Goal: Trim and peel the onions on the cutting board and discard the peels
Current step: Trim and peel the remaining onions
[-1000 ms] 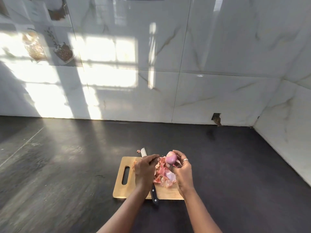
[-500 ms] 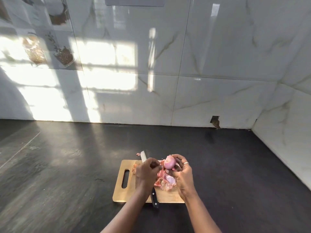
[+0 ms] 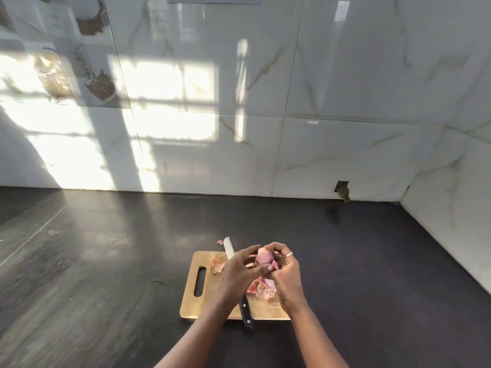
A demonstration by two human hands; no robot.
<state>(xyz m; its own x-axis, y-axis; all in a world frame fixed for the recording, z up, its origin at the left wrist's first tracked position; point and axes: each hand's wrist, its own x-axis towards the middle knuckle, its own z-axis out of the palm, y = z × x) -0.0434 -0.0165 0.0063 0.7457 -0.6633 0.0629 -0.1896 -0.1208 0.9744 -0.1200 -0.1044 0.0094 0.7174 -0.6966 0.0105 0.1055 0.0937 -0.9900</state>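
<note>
pink onion (image 3: 263, 257), partly peeled

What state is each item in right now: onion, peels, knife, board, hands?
cutting board: flat on the counter.
onion: partly peeled, held above the cutting board.
peels: loose pile on the cutting board.
knife: lying on the cutting board, unheld.
left hand: gripping the onion.
right hand: gripping the onion.

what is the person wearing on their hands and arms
No gloves or sleeves in view; both forearms are bare. The right hand wears a thin silver metal ring on one finger. Any ring on the left hand is unclear.
</note>
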